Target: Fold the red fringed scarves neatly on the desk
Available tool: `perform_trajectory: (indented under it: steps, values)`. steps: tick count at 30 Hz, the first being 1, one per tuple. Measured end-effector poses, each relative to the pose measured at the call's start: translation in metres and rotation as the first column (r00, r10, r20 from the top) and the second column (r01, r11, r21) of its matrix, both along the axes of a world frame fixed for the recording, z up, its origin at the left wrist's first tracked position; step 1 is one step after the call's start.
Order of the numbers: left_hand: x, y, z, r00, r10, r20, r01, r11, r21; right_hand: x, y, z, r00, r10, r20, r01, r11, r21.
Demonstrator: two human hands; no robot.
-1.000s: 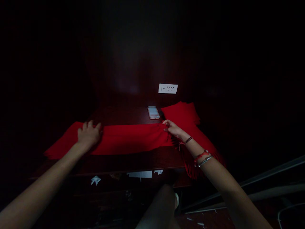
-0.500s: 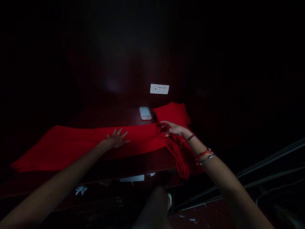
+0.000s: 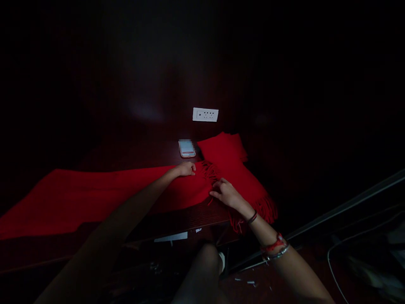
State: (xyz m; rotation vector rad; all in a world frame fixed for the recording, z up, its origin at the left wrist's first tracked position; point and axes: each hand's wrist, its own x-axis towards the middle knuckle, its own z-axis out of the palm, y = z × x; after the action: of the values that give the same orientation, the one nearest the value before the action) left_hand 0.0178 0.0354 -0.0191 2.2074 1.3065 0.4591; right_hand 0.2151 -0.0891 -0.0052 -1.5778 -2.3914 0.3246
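A long red scarf (image 3: 104, 185) lies flat across the dark wooden table, its fringe (image 3: 209, 169) at the right end. My left hand (image 3: 186, 169) rests on the scarf close to that fringe, with its fingers curled down on the cloth near the far edge. My right hand (image 3: 227, 194) is at the near corner of the fringed end, thumb and fingers apart and slightly bent. Under and beside it, more red fringed cloth (image 3: 245, 179) lies on the table's right side, with a folded red piece (image 3: 218, 145) behind.
A phone (image 3: 187, 148) lies on the table (image 3: 196, 217) behind the scarf. A white socket plate (image 3: 205, 114) is on the dark wall. Paper (image 3: 171, 237) shows below the table edge. My knee is beneath, and a pale cable (image 3: 330, 257) runs at lower right.
My left hand has slid right along the scarf and its spread fingers have curled in near the fringe. My right hand has moved down towards me. Loose fringe strands have shifted, and the view has turned slightly.
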Motion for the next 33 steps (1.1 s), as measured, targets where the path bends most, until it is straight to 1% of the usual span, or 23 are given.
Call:
perform_trajectory:
  steps: [3,5,7,9,12,16,18,22,24,26,30,33]
  values:
    - [-0.002,0.013,-0.001,0.997,-0.038,0.066,0.043,0.997,-0.069,-0.011,-0.004,-0.007,0.993,-0.119,0.014,0.118,0.992,0.039]
    - [-0.001,0.018,-0.001,0.992,-0.065,0.109,0.077,0.991,-0.106,-0.017,0.002,-0.008,0.983,-0.185,0.016,0.185,0.982,0.042]
    - [0.003,0.02,-0.001,0.986,-0.092,0.143,0.112,0.984,-0.139,-0.022,0.011,-0.008,0.975,-0.217,0.043,0.217,0.976,0.003]
    - [0.008,0.021,0.0,0.979,-0.111,0.171,0.139,0.978,-0.159,-0.023,0.018,-0.007,0.974,-0.211,0.079,0.214,0.976,-0.032]
    - [0.013,0.025,0.004,0.971,-0.105,0.217,0.14,0.978,-0.154,-0.022,0.022,-0.006,0.981,-0.184,0.067,0.185,0.983,-0.011]
    - [0.005,0.04,0.007,0.958,-0.014,0.287,0.048,0.993,-0.112,-0.018,0.021,-0.002,0.978,-0.208,-0.022,0.208,0.977,0.038]
    - [0.002,0.048,0.003,0.95,0.04,0.308,-0.01,0.995,-0.098,-0.017,0.024,-0.001,0.973,-0.229,-0.036,0.23,0.973,0.033]
    - [0.004,0.052,-0.015,0.939,0.11,0.327,-0.076,0.99,-0.115,-0.018,0.032,-0.005,0.97,-0.216,-0.111,0.212,0.976,-0.047]
    - [0.007,0.05,-0.021,0.934,0.12,0.337,-0.075,0.987,-0.141,-0.019,0.034,-0.009,0.963,-0.224,-0.15,0.212,0.973,-0.09]
    - [0.009,0.048,-0.022,0.929,0.11,0.353,-0.05,0.983,-0.176,-0.019,0.035,-0.011,0.958,-0.245,-0.149,0.23,0.967,-0.109]
    - [0.009,0.046,-0.014,0.918,0.083,0.388,0.014,0.97,-0.241,-0.015,0.03,-0.007,0.957,-0.245,-0.159,0.235,0.969,-0.077]
    - [0.01,0.045,-0.01,0.908,0.08,0.412,0.029,0.967,-0.253,-0.007,0.026,0.001,0.954,-0.226,-0.198,0.209,0.973,-0.1]
